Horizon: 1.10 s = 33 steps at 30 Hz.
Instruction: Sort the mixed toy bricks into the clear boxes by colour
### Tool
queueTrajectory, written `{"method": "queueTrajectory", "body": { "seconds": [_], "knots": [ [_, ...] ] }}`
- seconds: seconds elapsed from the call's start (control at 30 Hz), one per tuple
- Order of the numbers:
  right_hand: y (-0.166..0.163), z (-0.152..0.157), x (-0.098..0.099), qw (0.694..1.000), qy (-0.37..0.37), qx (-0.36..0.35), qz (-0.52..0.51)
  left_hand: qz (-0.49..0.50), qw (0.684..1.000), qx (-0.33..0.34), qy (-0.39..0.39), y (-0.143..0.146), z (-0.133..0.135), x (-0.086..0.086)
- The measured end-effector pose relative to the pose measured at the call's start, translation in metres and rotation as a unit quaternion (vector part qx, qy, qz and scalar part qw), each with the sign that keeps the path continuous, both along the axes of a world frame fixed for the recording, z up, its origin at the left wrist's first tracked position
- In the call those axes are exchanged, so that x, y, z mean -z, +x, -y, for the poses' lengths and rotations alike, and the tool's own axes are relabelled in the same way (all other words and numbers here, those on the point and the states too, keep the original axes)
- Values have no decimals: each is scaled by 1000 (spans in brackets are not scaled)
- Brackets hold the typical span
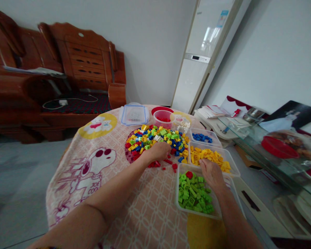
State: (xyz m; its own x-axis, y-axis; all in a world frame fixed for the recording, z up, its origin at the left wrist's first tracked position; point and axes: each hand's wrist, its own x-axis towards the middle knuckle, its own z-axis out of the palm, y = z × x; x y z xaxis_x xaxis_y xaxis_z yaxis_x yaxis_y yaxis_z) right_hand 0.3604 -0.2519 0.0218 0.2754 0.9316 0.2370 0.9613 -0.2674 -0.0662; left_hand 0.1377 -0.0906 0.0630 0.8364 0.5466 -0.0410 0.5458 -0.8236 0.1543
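A heap of mixed toy building bricks [151, 133] in red, yellow, blue, green and white is spread over the table. At its near edge, my left hand [159, 151] reaches in with fingers curled down; what they hold, if anything, is hidden. My right hand [211, 172] is over the near side of the container of yellow bricks [209, 156], fingers drawn together, their contents not visible. Below it stands a container of green bricks [195, 195] with one red brick [189, 175] on top. Loose red bricks [174, 166] lie between the hands.
Behind the yellow bricks is a container of blue bricks [202, 137]. A round tub [163, 119] holds red bricks, near a small pile of white bricks [184, 126]. A clear blue-edged lid [134, 114] lies at the back. A glass shelf [272, 162] borders the right side.
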Motion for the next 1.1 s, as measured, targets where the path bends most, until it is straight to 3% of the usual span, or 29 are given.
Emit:
{"method": "queueTrajectory", "body": {
  "seconds": [0.2, 0.8, 1.1],
  "knots": [
    [-1, 0, -1, 1000, 9, -5, 0, 6, 1000, 9, -5, -5, -10, 2],
    [0, 0, -1, 1000, 1, -8, -5, -36, 999, 34, -14, -2, -1, -1],
    [-2, 0, -2, 1000, -1, -2, -8, -17, 1000, 10, -14, -6, -5, -4]
  ]
}}
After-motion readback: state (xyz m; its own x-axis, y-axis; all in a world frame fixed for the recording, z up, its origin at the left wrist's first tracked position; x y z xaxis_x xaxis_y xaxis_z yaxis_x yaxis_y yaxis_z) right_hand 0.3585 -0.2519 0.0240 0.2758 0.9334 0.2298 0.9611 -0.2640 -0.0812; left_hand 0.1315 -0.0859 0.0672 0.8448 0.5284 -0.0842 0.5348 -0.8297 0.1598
